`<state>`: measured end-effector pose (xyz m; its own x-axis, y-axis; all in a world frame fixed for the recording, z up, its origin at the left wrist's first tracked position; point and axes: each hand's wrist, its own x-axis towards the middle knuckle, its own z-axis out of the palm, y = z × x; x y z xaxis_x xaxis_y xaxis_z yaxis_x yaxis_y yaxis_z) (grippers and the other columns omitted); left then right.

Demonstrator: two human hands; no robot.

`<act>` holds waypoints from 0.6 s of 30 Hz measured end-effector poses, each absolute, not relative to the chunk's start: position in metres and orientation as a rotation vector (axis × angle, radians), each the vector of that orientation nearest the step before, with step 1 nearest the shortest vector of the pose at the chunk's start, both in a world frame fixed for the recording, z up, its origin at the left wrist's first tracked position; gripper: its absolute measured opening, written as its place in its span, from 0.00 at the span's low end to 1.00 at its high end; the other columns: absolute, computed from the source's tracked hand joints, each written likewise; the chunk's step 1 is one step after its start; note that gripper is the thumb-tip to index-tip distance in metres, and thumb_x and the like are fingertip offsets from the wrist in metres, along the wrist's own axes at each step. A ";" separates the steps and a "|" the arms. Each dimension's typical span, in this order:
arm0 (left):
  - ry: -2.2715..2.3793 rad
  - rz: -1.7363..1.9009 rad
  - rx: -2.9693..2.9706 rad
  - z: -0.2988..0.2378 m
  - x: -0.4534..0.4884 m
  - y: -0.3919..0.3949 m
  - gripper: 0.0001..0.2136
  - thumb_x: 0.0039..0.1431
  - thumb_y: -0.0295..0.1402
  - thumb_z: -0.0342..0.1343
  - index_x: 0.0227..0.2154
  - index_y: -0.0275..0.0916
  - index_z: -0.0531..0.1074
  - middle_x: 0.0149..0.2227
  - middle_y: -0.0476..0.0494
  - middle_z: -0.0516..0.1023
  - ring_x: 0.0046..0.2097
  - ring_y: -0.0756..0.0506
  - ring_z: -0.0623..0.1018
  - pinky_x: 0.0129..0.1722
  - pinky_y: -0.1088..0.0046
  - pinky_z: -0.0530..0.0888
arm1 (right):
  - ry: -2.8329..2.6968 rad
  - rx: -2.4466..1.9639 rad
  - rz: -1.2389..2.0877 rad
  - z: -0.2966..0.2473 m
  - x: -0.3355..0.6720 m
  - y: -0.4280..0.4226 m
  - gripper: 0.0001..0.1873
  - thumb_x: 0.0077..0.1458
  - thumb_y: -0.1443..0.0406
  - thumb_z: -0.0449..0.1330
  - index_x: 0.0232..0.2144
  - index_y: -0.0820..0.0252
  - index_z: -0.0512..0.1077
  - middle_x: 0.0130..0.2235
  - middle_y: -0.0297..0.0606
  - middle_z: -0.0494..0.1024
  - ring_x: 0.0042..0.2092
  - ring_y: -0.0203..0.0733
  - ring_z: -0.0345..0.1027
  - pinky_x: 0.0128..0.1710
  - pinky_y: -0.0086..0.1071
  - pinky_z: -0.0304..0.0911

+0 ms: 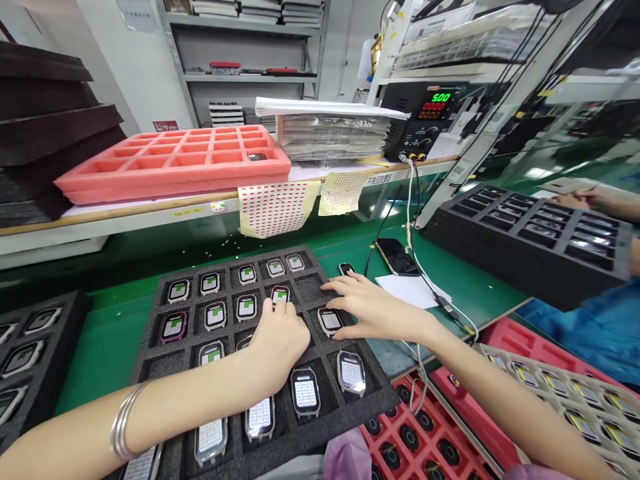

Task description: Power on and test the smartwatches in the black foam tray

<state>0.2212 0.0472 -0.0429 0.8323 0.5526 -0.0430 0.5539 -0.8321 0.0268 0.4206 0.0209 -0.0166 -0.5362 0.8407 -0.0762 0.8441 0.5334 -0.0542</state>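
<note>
A dark grey foam tray (320, 430) with square compartments lies in front of me, holding several smartwatches with lit screens. My left hand (283, 340) is closed, its fingertips down on a red-rimmed smartwatch (281, 293) in the middle of the tray. Farther right, my right hand (373, 307) has thumb and fingers around the edges of a silver-rimmed smartwatch (331, 322) in its compartment. A purple-rimmed smartwatch (174, 327) sits at the left. My left forearm hides part of the lower rows.
Beyond the tray, a phone (397, 257), white paper (415, 291) and cables lie on the green mat. A pink foam tray (175, 190) and a power supply (420, 120) stand on the shelf. Red trays (417, 417) are lower right. A co-worker's hand (575, 200) is near a black tray (505, 260).
</note>
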 end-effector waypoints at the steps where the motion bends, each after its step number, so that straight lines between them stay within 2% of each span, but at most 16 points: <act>1: 0.908 -0.082 2.959 -0.044 0.223 0.049 0.05 0.49 0.25 0.61 0.30 0.26 0.75 0.35 0.23 0.73 0.40 0.30 0.72 0.39 0.50 0.66 | 2.706 1.474 -0.084 -0.016 0.417 0.022 0.21 0.47 0.55 0.68 0.38 0.66 0.76 0.53 0.55 0.67 0.56 0.61 0.58 0.57 0.58 0.49; 5: 0.842 -0.191 2.912 -0.041 0.222 0.059 0.11 0.49 0.27 0.61 0.35 0.25 0.74 0.39 0.22 0.72 0.43 0.30 0.72 0.39 0.51 0.69 | 2.735 1.425 0.004 -0.019 0.408 0.025 0.19 0.41 0.59 0.72 0.32 0.69 0.76 0.55 0.59 0.65 0.60 0.65 0.52 0.57 0.59 0.48; 8: 0.684 -0.220 2.878 -0.036 0.210 0.069 0.14 0.48 0.26 0.61 0.40 0.27 0.71 0.45 0.26 0.70 0.48 0.33 0.71 0.43 0.56 0.71 | 2.844 1.505 -0.180 -0.028 0.416 0.024 0.19 0.43 0.60 0.72 0.34 0.68 0.76 0.57 0.57 0.63 0.62 0.62 0.49 0.60 0.53 0.48; 10: 0.610 -0.195 2.854 -0.035 0.201 0.074 0.15 0.49 0.27 0.60 0.41 0.29 0.69 0.47 0.29 0.68 0.51 0.35 0.69 0.48 0.60 0.69 | 2.931 1.649 -0.414 -0.034 0.426 0.021 0.19 0.43 0.59 0.71 0.36 0.65 0.76 0.57 0.54 0.64 0.61 0.60 0.51 0.60 0.52 0.47; 12: 0.586 -0.146 2.838 -0.037 0.193 0.077 0.15 0.50 0.29 0.60 0.41 0.31 0.68 0.48 0.32 0.67 0.53 0.37 0.68 0.51 0.63 0.68 | 2.996 1.830 -0.794 -0.038 0.433 0.019 0.20 0.43 0.59 0.71 0.38 0.62 0.76 0.55 0.50 0.68 0.59 0.57 0.57 0.59 0.52 0.50; 14: 0.571 -0.007 2.771 -0.040 0.187 0.078 0.16 0.50 0.30 0.60 0.41 0.32 0.67 0.50 0.32 0.66 0.53 0.38 0.67 0.52 0.63 0.67 | 2.987 1.961 -1.406 -0.039 0.433 0.018 0.23 0.43 0.60 0.71 0.41 0.61 0.74 0.49 0.48 0.74 0.53 0.54 0.65 0.56 0.49 0.57; 16: 0.561 0.197 2.569 -0.043 0.180 0.079 0.17 0.50 0.30 0.60 0.43 0.34 0.66 0.48 0.35 0.68 0.51 0.39 0.69 0.51 0.61 0.68 | 2.840 1.933 -2.132 -0.037 0.425 0.018 0.29 0.44 0.61 0.71 0.49 0.60 0.70 0.45 0.46 0.76 0.45 0.51 0.72 0.45 0.44 0.68; 18: 0.568 0.364 2.220 -0.041 0.171 0.078 0.17 0.52 0.30 0.59 0.45 0.38 0.64 0.42 0.41 0.72 0.44 0.42 0.73 0.47 0.62 0.70 | 2.638 1.810 -2.668 -0.033 0.411 0.018 0.34 0.44 0.63 0.71 0.53 0.59 0.65 0.45 0.46 0.75 0.38 0.46 0.74 0.30 0.34 0.72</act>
